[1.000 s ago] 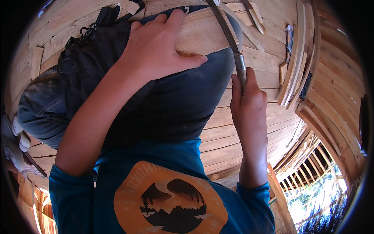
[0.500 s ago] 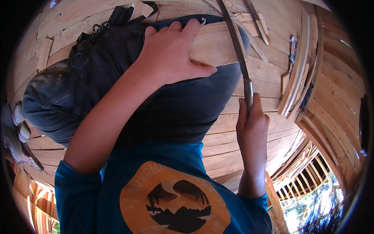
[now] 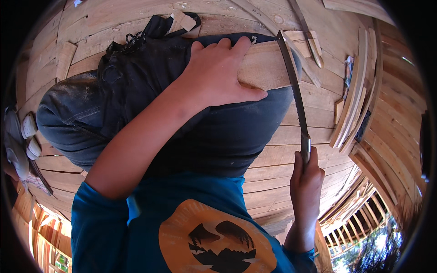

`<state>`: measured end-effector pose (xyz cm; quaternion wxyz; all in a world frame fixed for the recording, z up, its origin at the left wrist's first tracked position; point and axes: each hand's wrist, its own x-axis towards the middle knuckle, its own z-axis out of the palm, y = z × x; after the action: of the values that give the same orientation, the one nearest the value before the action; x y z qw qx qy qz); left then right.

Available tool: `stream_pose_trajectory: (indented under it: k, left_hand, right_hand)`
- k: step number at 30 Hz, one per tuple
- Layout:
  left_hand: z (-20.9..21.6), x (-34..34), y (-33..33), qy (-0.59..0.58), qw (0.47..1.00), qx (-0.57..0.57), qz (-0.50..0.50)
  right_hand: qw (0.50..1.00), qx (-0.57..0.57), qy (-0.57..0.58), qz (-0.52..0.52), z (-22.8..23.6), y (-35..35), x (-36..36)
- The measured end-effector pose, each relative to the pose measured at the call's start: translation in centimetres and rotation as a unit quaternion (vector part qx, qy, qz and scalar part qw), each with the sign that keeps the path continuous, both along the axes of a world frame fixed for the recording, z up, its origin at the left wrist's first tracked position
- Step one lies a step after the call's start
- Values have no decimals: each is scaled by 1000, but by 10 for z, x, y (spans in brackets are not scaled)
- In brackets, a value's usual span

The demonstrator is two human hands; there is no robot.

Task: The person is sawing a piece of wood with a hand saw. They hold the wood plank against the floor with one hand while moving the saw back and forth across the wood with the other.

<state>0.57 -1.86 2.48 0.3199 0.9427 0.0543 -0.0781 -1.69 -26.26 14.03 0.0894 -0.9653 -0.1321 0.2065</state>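
Note:
A pale wooden board (image 3: 263, 67) lies across my thigh in dark trousers. My left hand (image 3: 223, 75) presses down on it, fingers over its far edge and thumb along its near edge. In my right hand (image 3: 308, 175) is a hand saw (image 3: 297, 93), gripped by its handle with the toothed blade pointing away from me. The blade crosses the right end of the board, touching it close to the saw's tip. Whether the blade sits in a cut cannot be made out.
Beyond the board, a second long blade with a wooden handle (image 3: 314, 52) lies on the plank floor (image 3: 273, 170). Long wooden strips (image 3: 353, 100) are stacked at the right by a plank wall (image 3: 396, 118). A dark strap (image 3: 157, 25) and wood offcuts (image 3: 184, 21) lie far left.
My right hand has drawn the saw back toward me, so the blade's tip is now near the board. My left hand keeps its hold. The whole view has shifted slightly.

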Motion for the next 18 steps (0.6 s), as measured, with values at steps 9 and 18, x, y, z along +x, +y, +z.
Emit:
stream_pose_trajectory:
  k: [9, 18]
  left_hand:
    - [5, -4, 3, -4, 999, 21, -27]
    - [-7, -8, 1, -40, 999, 8, -2]
  right_hand:
    - [998, 39, -11, 43, -26, 39, 35]
    - [999, 34, -19, 22, -26, 41, 27]
